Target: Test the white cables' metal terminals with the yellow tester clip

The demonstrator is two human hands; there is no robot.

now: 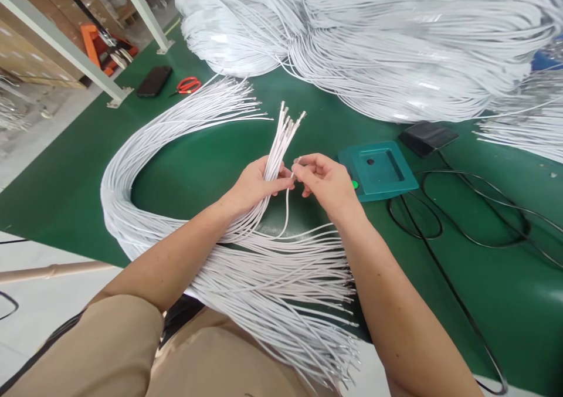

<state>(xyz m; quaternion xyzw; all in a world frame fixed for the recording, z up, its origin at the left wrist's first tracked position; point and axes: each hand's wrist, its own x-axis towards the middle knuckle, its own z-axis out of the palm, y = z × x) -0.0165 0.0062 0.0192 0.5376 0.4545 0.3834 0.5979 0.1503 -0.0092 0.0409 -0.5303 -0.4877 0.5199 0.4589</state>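
My left hand (264, 180) is closed round a small bunch of white cables (277, 148), whose metal-tipped ends point up and away from me. Just to its right, my right hand (321, 180) pinches the end of a single white cable (287, 209) between thumb and fingers. The fingertips of both hands nearly meet there. A large curved bundle of white cables (118, 180) loops round on the left of the table, and its loose ends (308, 268) fan out below my hands, in front of my body.
Big heaps of white cable (404, 45) lie at the back. A teal device (380, 171) with a green button sits right of my hands, near a black block (427, 137) and black cords (440, 256). Red-handled scissors (189, 85) and a black phone-like object (153, 81) lie back left.
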